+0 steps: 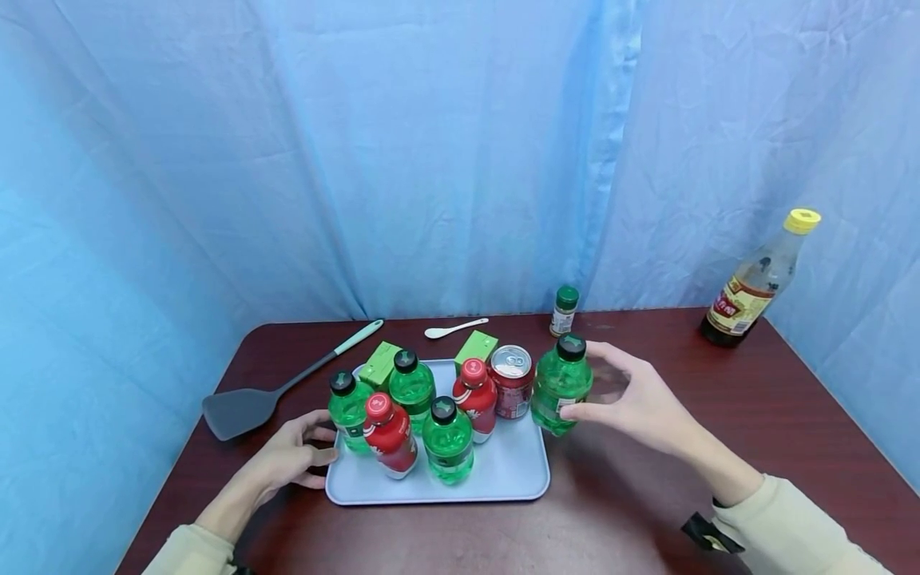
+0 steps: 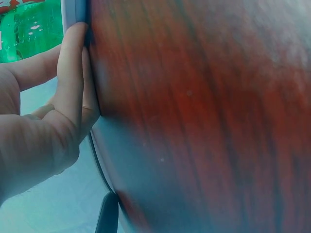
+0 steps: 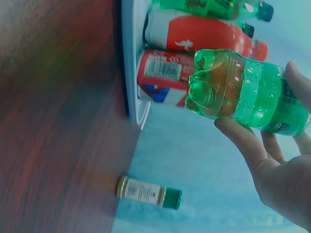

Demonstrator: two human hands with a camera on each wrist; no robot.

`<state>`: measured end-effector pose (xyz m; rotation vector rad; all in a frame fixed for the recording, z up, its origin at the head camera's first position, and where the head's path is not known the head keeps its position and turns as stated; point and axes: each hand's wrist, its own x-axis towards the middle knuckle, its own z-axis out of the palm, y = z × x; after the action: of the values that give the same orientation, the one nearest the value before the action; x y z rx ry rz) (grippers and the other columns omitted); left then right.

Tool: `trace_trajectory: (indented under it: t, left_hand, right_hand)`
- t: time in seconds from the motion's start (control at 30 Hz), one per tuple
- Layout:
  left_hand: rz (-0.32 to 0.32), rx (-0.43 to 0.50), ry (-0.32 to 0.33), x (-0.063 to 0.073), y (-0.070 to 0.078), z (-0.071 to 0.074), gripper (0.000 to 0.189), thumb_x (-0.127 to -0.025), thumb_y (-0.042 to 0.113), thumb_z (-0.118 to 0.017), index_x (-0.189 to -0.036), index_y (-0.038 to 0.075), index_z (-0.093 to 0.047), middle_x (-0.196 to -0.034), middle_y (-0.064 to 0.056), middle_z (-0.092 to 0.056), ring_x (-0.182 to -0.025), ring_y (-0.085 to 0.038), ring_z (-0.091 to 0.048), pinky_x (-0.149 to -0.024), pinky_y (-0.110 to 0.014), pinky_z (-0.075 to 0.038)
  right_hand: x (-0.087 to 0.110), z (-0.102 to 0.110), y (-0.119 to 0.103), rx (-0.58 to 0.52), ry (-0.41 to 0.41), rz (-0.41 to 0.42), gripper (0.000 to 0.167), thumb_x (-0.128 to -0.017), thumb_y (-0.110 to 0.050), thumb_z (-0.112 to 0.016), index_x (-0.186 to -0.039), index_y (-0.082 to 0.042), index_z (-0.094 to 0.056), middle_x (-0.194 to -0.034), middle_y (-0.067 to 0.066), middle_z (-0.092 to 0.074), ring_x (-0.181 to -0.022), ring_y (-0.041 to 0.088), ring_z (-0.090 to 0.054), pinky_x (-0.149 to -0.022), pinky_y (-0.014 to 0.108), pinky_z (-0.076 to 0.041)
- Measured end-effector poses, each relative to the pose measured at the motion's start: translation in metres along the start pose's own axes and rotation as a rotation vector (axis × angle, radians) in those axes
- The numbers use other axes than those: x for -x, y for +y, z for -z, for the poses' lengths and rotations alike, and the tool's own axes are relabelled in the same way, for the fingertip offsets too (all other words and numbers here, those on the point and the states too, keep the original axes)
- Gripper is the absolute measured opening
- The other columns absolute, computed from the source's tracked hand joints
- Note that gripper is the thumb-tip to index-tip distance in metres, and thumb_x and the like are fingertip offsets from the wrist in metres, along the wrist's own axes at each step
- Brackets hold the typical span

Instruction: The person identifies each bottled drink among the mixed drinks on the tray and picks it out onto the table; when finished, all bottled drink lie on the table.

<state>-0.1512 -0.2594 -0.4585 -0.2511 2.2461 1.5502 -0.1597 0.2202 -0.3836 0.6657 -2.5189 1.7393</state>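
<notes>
My right hand grips a green plastic bottle with a black cap, thumb and fingers around its side. The bottle hangs slightly tilted over the right edge of a pale tray; its base shows raised in the right wrist view. At the tray's left edge, my left hand has loosely bent fingers, a fingertip right at the rim. On the tray stand several green bottles, two red bottles, a red can and two green boxes.
A grey spatula with a mint handle lies left of the tray. Behind it are a white spoon and a green-capped spice jar. A yellow-capped sauce bottle stands at the back right. Blue curtains close off the table's far side.
</notes>
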Motion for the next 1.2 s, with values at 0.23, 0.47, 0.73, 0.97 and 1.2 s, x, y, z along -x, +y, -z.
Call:
trace_trajectory:
  t: [0.23,0.47,0.73,0.97,1.2]
  left_hand:
    - [-0.007,0.003,0.001,0.001,0.001,0.0,0.065,-0.091,-0.001,-0.07,-0.149,0.001,-0.04,-0.126,-0.022,-0.056,-0.093,-0.027,-0.067,-0.066,-0.048,-0.061]
    - [0.0,0.005,-0.002,0.001,0.0,0.001,0.066,-0.091,-0.001,-0.07,-0.15,0.002,-0.04,-0.126,-0.022,-0.056,-0.093,-0.027,-0.067,-0.067,-0.049,-0.061]
    - [-0.002,0.0,0.003,-0.001,-0.002,0.0,0.066,-0.091,-0.001,-0.07,-0.15,0.002,-0.04,-0.126,-0.022,-0.056,-0.093,-0.027,-0.067,-0.066,-0.049,-0.061]
    - [0.001,0.002,0.0,0.001,0.0,0.0,0.066,-0.09,-0.001,-0.07,-0.149,0.002,-0.041,-0.126,-0.022,-0.056,-0.094,-0.027,-0.066,-0.067,-0.049,-0.061]
    - [0.0,0.002,-0.002,0.001,0.0,0.0,0.066,-0.091,-0.001,-0.07,-0.15,0.002,-0.04,-0.127,-0.022,-0.056,-0.094,-0.027,-0.066,-0.067,-0.049,-0.061]
  right_hand:
    - [0.001,0.015,0.007,0.055,0.087,-0.009,0.07,-0.078,-0.014,-0.09,-0.139,-0.024,-0.057,-0.124,0.003,-0.066,-0.109,0.013,-0.068,-0.079,0.033,-0.06]
    - [0.003,0.029,0.022,0.102,0.157,-0.042,0.069,-0.081,-0.015,-0.088,-0.142,-0.022,-0.055,-0.127,0.003,-0.064,-0.112,0.007,-0.066,-0.081,0.029,-0.059]
    - [0.002,0.044,0.041,0.186,0.226,-0.083,0.071,-0.082,-0.021,-0.087,-0.145,-0.024,-0.054,-0.128,0.002,-0.063,-0.112,0.002,-0.062,-0.08,0.024,-0.058]
    - [0.0,0.054,0.055,0.251,0.249,-0.11,0.074,-0.084,-0.026,-0.086,-0.149,-0.025,-0.051,-0.132,0.002,-0.061,-0.118,0.015,-0.064,-0.081,0.021,-0.056]
    - [-0.002,0.062,0.068,0.268,0.247,-0.119,0.076,-0.085,-0.027,-0.085,-0.151,-0.023,-0.049,-0.136,0.004,-0.058,-0.122,0.031,-0.062,-0.083,0.021,-0.056]
